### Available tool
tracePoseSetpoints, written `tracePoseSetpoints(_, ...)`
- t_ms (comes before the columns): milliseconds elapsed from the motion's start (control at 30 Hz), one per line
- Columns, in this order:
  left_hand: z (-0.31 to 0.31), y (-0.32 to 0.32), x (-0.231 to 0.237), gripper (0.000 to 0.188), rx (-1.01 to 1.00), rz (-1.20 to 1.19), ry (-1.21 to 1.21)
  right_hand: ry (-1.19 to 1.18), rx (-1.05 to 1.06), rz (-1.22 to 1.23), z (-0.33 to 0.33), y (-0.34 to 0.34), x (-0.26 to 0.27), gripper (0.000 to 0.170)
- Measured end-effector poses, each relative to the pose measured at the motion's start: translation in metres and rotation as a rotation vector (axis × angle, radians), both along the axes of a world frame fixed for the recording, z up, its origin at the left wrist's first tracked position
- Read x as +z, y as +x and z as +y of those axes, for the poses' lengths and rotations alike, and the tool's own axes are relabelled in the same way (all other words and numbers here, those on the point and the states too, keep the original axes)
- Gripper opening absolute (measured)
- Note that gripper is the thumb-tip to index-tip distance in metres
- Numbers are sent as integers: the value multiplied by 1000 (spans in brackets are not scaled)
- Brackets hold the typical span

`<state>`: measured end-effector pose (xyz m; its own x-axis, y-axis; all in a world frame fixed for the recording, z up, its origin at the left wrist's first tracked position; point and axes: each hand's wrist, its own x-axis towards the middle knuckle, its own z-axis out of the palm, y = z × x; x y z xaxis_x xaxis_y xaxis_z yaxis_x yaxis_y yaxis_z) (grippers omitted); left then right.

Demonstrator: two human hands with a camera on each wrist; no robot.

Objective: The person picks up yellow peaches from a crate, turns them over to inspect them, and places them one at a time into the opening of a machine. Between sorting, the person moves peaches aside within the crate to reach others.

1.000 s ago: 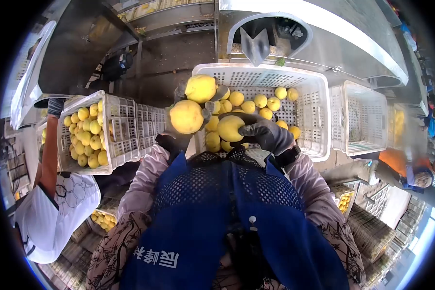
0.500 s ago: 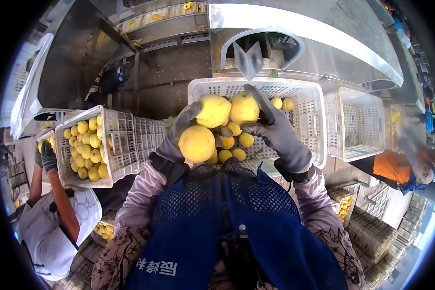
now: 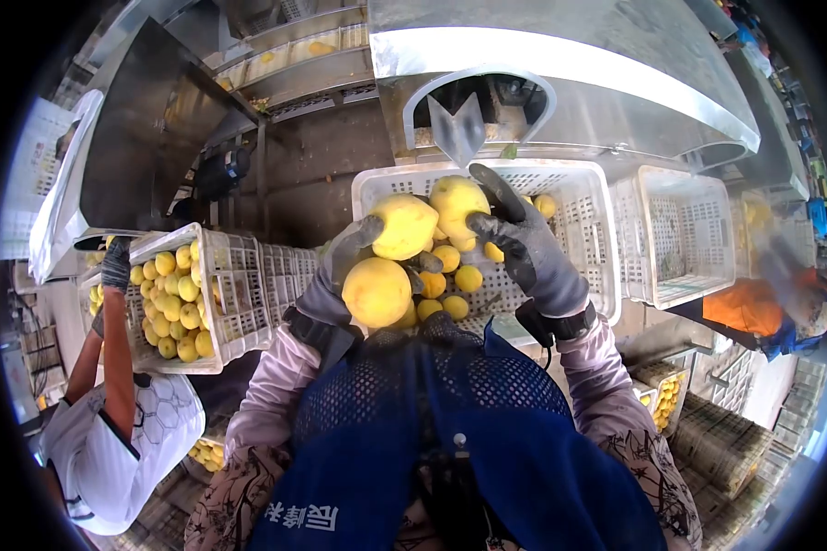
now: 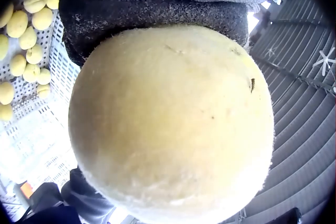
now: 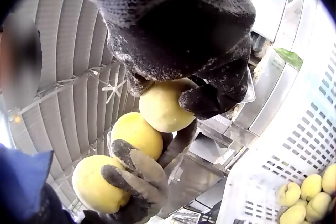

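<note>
My gloved left hand (image 3: pixel 333 275) holds two large yellow peaches, an upper peach (image 3: pixel 404 227) and a lower peach (image 3: pixel 377 292), above a white crate (image 3: pixel 588 234). A fuzzy peach (image 4: pixel 173 124) with a small dark mark fills the left wrist view, hiding most of that hand. Just to the right, my gloved right hand (image 3: pixel 542 262) grips a third peach (image 3: pixel 459 207) between thumb and fingers. The right wrist view has this third peach (image 5: pixel 167 106) close against one of the left hand's peaches (image 5: pixel 137 136). Several smaller peaches (image 3: pixel 469 278) lie in the crate below.
A steel machine with a rounded opening and a metal chute (image 3: pixel 458 129) stands behind the crate. Another crate (image 3: pixel 685 234) is on the right. At left, a person in white (image 3: pixel 142 450) reaches past a crate of peaches (image 3: pixel 170 303) toward a machine.
My right hand has brought its peach up beside the left hand's two peaches. The crate has shifted in the head view. The person at left lowered a hand, then raised it again.
</note>
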<state>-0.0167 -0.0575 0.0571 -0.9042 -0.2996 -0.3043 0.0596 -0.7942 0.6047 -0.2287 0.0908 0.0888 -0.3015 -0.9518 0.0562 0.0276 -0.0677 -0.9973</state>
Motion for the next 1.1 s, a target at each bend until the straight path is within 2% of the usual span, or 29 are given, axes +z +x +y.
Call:
tracePoseSetpoints(33,3,-2,4,75,-3,54,37,102,155,-136,-1,-12,-2,57)
tracePoseSetpoints(67,5,-2,2,75,-8,54,33,98,150,-135,1,-11,-6,57)
tracePoseSetpoints(133,8,-1,-3,75,-19,-27,4,291,156,-814,1,-5,-14,59)
tracePoseSetpoints(167,7,3,-1,76,-42,-27,9,291,165,-850,1,-9,-8,59)
tracePoseSetpoints(200,6,3,-3,76,-43,-25,4,286,166,-848,-3,-11,-8,59)
tracePoseSetpoints(267,4,5,-10,77,16,45,4,69,51,-33,-12,-14,-10,70)
tracePoseSetpoints(300,1,7,-11,77,32,40,6,91,13,1,-15,-16,-9,83)
tracePoseSetpoints(333,1,4,-9,77,35,42,3,88,16,3,-17,-15,-8,83)
tracePoseSetpoints(400,2,-4,-1,79,-37,116,116,84,-103,171,-19,-8,-4,74)
tracePoseSetpoints(433,3,-4,-1,79,-34,120,112,70,-150,194,-20,-6,-11,76)
tracePoseSetpoints(500,6,-2,-2,79,-22,4,64,46,-147,144,-24,-5,-23,72)
tracePoseSetpoints(567,4,0,-7,80,7,14,51,29,-147,90,-20,-5,-24,68)
tracePoseSetpoints(633,1,0,-13,81,33,22,39,114,-58,-434,-9,-9,-18,57)
tracePoseSetpoints(667,-1,-1,-15,81,91,61,29,118,-57,-435,-7,-7,-17,57)
tracePoseSetpoints(733,-5,-2,-19,81,154,95,22,99,36,-765,-5,-3,-15,49)
tracePoseSetpoints(767,-8,-3,-22,81,164,80,63,102,40,-764,-8,-3,-16,49)
tracePoseSetpoints(833,-11,-8,-23,77,183,76,216,87,-94,-378,-15,-2,-20,48)
tracePoseSetpoints(867,-13,-9,-25,77,184,77,218,78,-160,-184,-17,-3,-22,47)
tracePoseSetpoints(933,-16,-10,-27,73,141,43,47,70,-140,-93,-17,-6,-29,53)
tracePoseSetpoints(1000,-17,-11,-19,71,162,33,68,-10,-52,62,-17,-1,-32,67)
tracePoseSetpoints(1033,-17,-13,-16,69,184,25,87,186,-75,144,-19,7,-9,84)
tracePoseSetpoints(1067,-18,-14,-18,69,184,27,88,187,-75,147,-23,12,-12,84)
tracePoseSetpoints(1100,-19,-16,-20,68,177,34,102,168,-163,398,-29,15,-18,87)
